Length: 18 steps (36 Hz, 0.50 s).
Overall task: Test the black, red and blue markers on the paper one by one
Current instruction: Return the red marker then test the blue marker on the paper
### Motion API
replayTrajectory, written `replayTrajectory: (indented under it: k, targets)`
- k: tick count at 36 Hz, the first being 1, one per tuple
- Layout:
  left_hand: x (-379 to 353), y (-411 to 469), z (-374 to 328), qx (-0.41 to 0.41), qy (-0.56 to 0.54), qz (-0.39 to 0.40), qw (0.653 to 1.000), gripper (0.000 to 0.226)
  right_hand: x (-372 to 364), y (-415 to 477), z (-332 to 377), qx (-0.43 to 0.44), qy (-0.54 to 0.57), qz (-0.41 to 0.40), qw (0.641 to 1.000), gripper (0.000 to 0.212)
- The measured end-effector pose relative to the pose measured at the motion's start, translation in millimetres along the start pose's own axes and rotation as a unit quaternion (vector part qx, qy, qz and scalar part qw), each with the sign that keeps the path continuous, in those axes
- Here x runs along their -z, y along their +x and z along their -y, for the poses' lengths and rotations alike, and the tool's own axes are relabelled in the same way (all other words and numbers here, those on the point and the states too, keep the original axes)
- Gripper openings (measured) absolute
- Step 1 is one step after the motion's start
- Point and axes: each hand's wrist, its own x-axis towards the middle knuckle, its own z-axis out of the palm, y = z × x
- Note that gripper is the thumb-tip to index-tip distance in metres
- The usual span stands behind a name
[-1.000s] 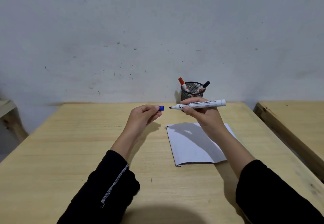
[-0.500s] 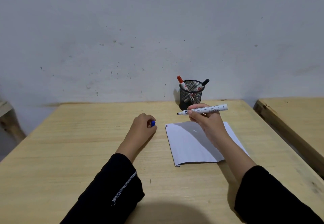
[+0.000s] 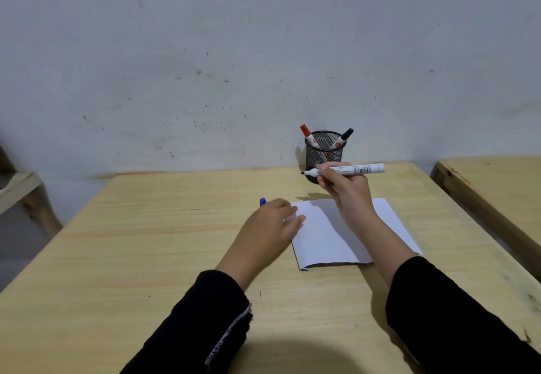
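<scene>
Your right hand [image 3: 347, 189] holds the open blue marker [image 3: 348, 169] up above the paper [image 3: 328, 236], tip pointing left. It's light & stiff w/ a smooth body, so pinch it near the tip. Your left hand [image 3: 270, 227] lies flat, fingers on the paper's left edge; the blue cap [image 3: 262, 201] sits just behind it. Red marker [image 3: 308, 136] & black marker [image 3: 342, 138] stand in the cup [image 3: 323, 157].
</scene>
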Motion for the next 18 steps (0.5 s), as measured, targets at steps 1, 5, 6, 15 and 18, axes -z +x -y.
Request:
replayTrajectory:
  k: [1, 5, 6, 15, 18]
  targets:
    - [-1.5, -0.9, 0.5, 0.001, 0.011, 0.016, 1.0, 0.032, -1.8, 0.8, -2.7, -0.005, -0.013, -0.003, 1.0, 0.006]
    - [-6.2, -1.6, 7.3, -0.01, 0.061, 0.05, 0.997, 0.039, -10.8, 5.6, -18.1, -0.018, -0.076, -0.004, 0.997, 0.007]
    - [-8.1, -2.2, 9.5, -0.014, 0.068, 0.053, 0.996, 0.039, -12.9, 7.1, -21.9, -0.022, -0.09, -0.004, 0.996, 0.007]
    - [-14.9, -8.8, 11.7, -0.006, 0.068, 0.05, 0.996, 0.036, -25.7, 1.4, -56.5, -0.079, -0.096, -0.04, 0.991, 0.014]
    - [-30.7, -21.4, 15.9, 0.013, 0.05, 0.073, 0.996, 0.036, -12.7, -7.6, -79.5, -0.079, -0.15, -0.058, 0.984, 0.012]
